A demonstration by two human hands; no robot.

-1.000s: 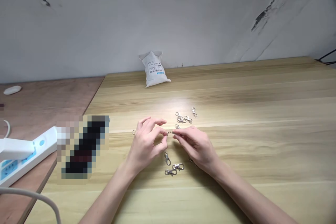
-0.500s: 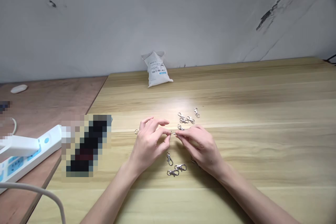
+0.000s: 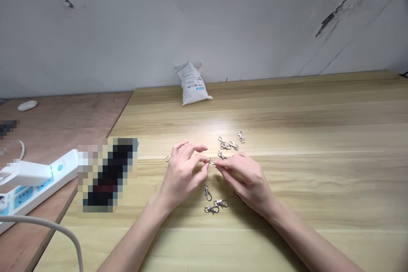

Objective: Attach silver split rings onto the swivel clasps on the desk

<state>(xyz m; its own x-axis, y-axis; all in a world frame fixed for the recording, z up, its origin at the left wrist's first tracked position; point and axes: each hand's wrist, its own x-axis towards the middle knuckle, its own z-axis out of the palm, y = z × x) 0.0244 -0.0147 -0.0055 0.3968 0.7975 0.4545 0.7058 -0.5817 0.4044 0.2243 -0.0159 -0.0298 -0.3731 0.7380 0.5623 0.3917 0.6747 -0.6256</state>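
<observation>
My left hand (image 3: 185, 168) pinches one end of a small silvery metal piece (image 3: 212, 162) between thumb and index finger, its other fingers spread. On the opposite side, my right hand (image 3: 247, 176) closes thumb and index fingertips on the same piece. Its exact form is mostly hidden by the fingertips. Just beyond the right fingers lies a metal swivel clasp (image 3: 222, 155), with several more clasps (image 3: 225, 146) behind it. Nearer me are a single clasp (image 3: 208, 193) and a pair of clasps (image 3: 220, 203). A loose metal ring (image 3: 167, 159) rests left of my left hand.
A white plastic parcel bag (image 3: 194, 87) stands at the back by the wall. To the left are a blurred-out dark object (image 3: 111, 174), a white power strip (image 3: 65, 168) with a plug, a grey cable (image 3: 68, 233) and a white oval object (image 3: 27, 105).
The whole view has shifted slightly, so things sit a little further right. Both hands keep their pinch on the metal piece, with barely any finger movement.
</observation>
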